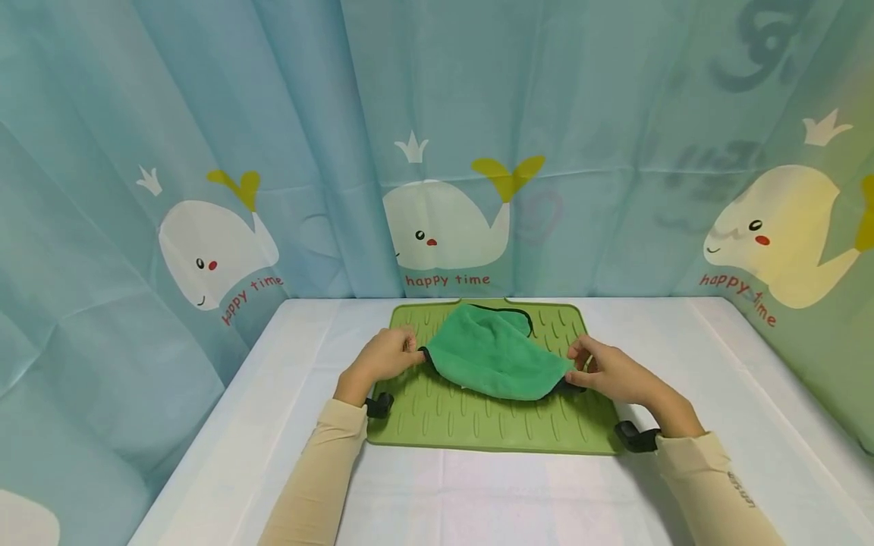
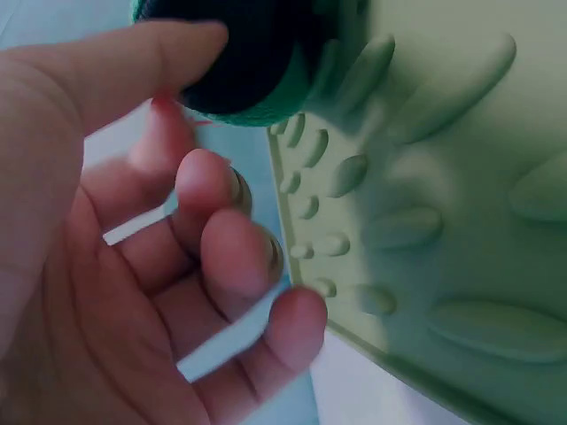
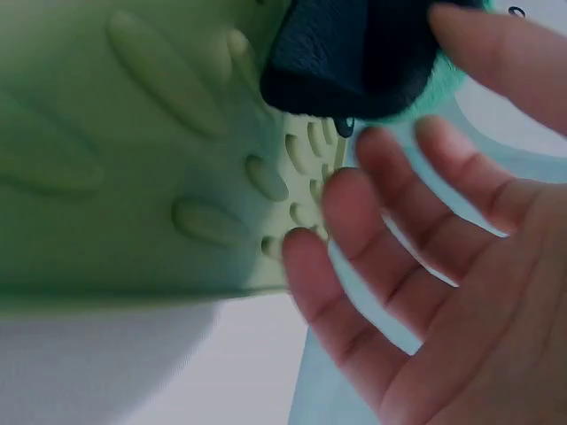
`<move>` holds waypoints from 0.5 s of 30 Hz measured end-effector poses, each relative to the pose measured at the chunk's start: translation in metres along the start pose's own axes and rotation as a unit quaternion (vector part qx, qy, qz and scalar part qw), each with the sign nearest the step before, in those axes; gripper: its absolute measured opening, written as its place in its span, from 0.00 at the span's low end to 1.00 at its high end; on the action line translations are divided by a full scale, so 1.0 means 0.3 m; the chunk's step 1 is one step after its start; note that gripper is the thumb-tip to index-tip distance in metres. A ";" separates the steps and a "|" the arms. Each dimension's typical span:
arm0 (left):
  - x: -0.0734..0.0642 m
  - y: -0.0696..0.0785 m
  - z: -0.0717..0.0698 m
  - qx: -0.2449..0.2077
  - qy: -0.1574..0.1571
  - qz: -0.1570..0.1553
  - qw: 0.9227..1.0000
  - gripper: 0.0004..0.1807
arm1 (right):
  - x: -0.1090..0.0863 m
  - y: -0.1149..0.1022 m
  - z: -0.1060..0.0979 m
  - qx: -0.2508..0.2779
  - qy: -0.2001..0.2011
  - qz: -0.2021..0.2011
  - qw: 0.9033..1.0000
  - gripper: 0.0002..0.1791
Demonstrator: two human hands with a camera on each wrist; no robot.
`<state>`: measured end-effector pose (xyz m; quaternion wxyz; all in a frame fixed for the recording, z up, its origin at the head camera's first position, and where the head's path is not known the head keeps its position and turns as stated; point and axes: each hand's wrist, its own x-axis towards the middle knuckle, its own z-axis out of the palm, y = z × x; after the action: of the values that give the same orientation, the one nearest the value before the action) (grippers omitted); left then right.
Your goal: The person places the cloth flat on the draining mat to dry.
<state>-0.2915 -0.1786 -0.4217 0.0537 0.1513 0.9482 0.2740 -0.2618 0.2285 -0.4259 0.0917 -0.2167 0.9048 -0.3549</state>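
A green cloth [image 1: 492, 356] with a black edge lies bunched and partly folded over a green ridged mat [image 1: 478, 434]. At its left corner, my left hand [image 1: 384, 356] pinches the edge. My right hand [image 1: 611, 370] pinches the opposite corner at the lower right. In the left wrist view, the thumb [image 2: 168, 53] presses on the cloth's dark underside [image 2: 248, 53], with the other fingers loosely bent below. The right wrist view has the cloth's black side [image 3: 319, 66] drooping in a fold beside the thumb, the remaining fingers spread near the mat's edge.
Under the mat is a table with a white cover [image 1: 273, 455]. A light blue curtain [image 1: 587, 136] printed with whales stands behind it and along both sides. Black straps with small devices [image 1: 636, 437] sit at the wrists, close to the mat's side edges.
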 end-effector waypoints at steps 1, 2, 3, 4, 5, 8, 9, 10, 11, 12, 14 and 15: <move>-0.001 0.003 -0.001 0.005 -0.005 -0.005 1.000 0.21 | -0.003 -0.001 -0.003 -0.005 -0.008 0.008 1.000 0.16; -0.003 0.005 -0.002 0.007 -0.011 -0.007 1.000 0.24 | -0.007 -0.001 -0.007 -0.011 -0.016 0.013 1.000 0.17; -0.004 0.008 -0.003 0.004 -0.017 -0.007 1.000 0.25 | -0.011 0.001 -0.011 -0.017 -0.024 0.016 0.999 0.17; -0.005 0.011 -0.005 -0.002 -0.026 -0.003 1.000 0.25 | -0.016 0.003 -0.014 -0.024 -0.032 0.018 0.999 0.17; -0.006 0.015 -0.007 -0.013 -0.038 0.004 0.999 0.24 | -0.020 0.007 -0.017 -0.031 -0.038 0.019 0.999 0.17; -0.007 0.023 -0.010 -0.041 -0.074 0.037 0.996 0.15 | -0.029 0.021 -0.021 -0.042 -0.062 0.015 0.997 0.17; -0.007 0.024 -0.009 -0.051 -0.088 0.050 0.994 0.13 | -0.029 0.026 -0.021 -0.044 -0.067 0.012 0.997 0.17; -0.007 0.025 -0.007 -0.058 -0.102 0.064 0.991 0.13 | -0.030 0.031 -0.020 -0.045 -0.070 0.009 0.996 0.17; -0.007 0.026 -0.004 -0.064 -0.111 0.075 0.989 0.13 | -0.029 0.036 -0.018 -0.047 -0.071 0.006 0.996 0.16; -0.007 0.027 0.000 -0.068 -0.117 0.085 0.987 0.14 | -0.027 0.040 -0.016 -0.047 -0.071 0.002 0.996 0.16; -0.006 0.032 0.010 -0.074 -0.125 0.097 0.985 0.20 | -0.023 0.047 -0.012 -0.050 -0.063 -0.005 0.997 0.16; -0.004 0.034 0.016 -0.076 -0.125 0.098 0.984 0.22 | -0.021 0.050 -0.011 -0.053 -0.058 -0.007 0.997 0.16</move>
<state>-0.2868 -0.1684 -0.4204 0.1559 0.2715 0.8913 0.3280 -0.2620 0.2431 -0.4337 0.1294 -0.2481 0.9140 -0.2938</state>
